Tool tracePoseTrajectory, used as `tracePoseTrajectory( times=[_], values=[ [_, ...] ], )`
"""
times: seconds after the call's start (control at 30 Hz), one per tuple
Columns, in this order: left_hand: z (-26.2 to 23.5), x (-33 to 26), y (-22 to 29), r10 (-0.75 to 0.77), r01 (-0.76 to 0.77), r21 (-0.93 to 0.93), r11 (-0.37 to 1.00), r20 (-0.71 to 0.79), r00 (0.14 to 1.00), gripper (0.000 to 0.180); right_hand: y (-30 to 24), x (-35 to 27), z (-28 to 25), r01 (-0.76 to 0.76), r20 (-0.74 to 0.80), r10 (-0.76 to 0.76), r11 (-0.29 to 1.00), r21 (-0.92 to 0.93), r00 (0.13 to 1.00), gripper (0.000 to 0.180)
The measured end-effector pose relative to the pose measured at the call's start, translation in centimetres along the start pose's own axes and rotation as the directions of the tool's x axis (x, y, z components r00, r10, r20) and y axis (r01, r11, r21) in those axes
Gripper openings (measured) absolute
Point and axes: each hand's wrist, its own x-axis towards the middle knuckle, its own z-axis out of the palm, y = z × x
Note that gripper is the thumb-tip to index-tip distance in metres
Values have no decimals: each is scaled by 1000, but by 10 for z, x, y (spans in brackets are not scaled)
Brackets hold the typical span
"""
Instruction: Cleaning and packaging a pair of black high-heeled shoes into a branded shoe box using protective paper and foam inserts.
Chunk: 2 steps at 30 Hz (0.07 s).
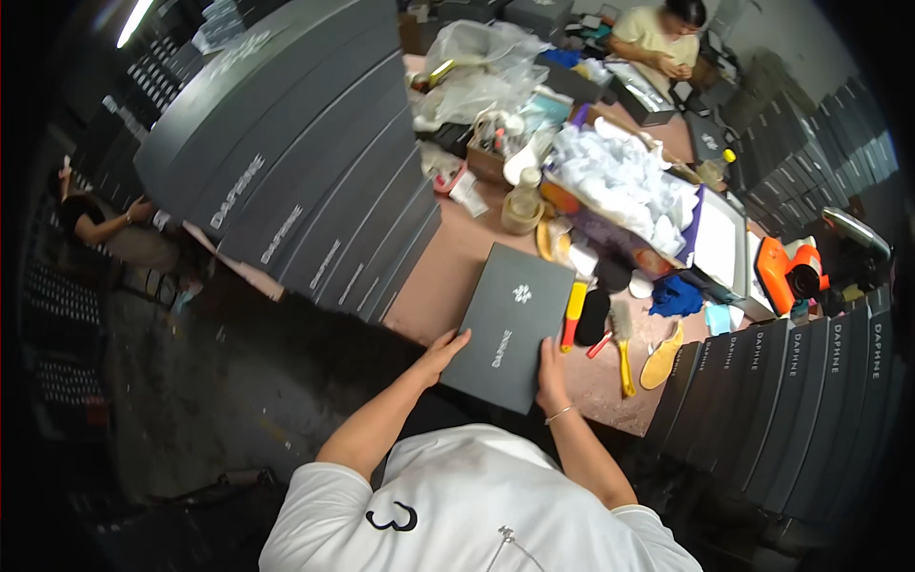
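Dark grey box (510,324) held at table (448,276) edge.
Your left hand (441,355) grips its 7 o'clock edge; your right hand (550,374) clasps its 4 o'clock edge.

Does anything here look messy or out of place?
The dark grey box both hands hold sits squarely. Beyond it the table is cluttered: brushes, a blue cloth and white crumpled paper lie scattered. Nothing looks spilled or broken.

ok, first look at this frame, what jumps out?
The dark grey box at the near table edge, gripped by the left hand and right hand on its near corners. Then the long slanted row of matching grey boxes at left and another row at right. Mid-table, a heap of white crumpled paper sits in an open box, with brushes lying just right of the held box.
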Motion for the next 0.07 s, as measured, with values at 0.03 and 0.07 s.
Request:
tracePoseTrajectory(
  times=[0.03, 0.07],
  values=[
    [-6, -5, 0, -67, 68, -29, 997, 38, 997, 76, -15, -2, -7, -147, 204, 122, 982, 115, 971, 63],
    [-6, -17, 9, -65, 68, -18, 998, 136, 989, 86, -2, -16, -10, -180, 205, 156, 978, 103, 966, 63]
  ],
)
